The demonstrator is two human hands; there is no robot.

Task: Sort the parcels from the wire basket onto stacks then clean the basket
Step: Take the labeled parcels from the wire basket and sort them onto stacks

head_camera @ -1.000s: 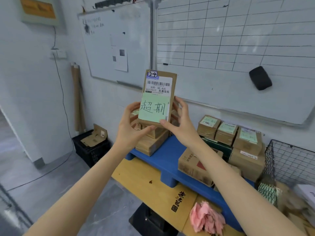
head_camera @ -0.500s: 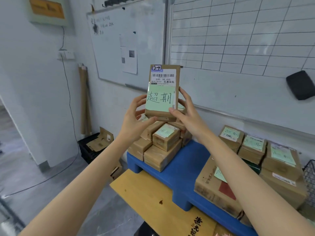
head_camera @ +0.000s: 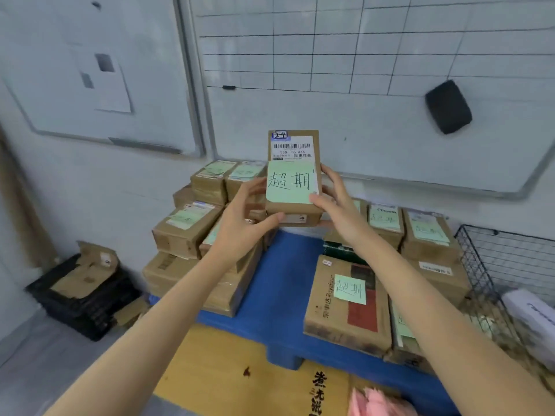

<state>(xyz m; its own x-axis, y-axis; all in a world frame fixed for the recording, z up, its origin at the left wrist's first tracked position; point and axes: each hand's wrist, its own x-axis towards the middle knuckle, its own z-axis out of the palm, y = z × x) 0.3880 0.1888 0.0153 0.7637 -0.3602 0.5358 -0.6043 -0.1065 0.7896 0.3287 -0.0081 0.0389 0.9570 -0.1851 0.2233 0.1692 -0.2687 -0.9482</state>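
Parcels were sorted across a blue pallet [head_camera: 288,283], and one small brown parcel [head_camera: 293,175] was held upright in mid-air at the centre of the view, above the pallet and in front of a gridded whiteboard [head_camera: 375,70]. Its face carried a barcode label over a pale green note with handwritten characters. The left hand [head_camera: 243,219] was closed on the parcel's lower left edge, thumb under the bottom corner; the right hand [head_camera: 336,202] was closed on its lower right edge, thumb on the green note. A stack of labelled parcels [head_camera: 186,223] was seen at 9 o'clock from the held parcel, and another stack [head_camera: 420,232] at 4 o'clock. A larger box [head_camera: 345,301] with a green note lay flat on the pallet at 5 o'clock. The wire basket [head_camera: 504,259] stood at the right edge, beside the right-hand stack. A black eraser [head_camera: 448,107] was stuck on the whiteboard at 2 o'clock
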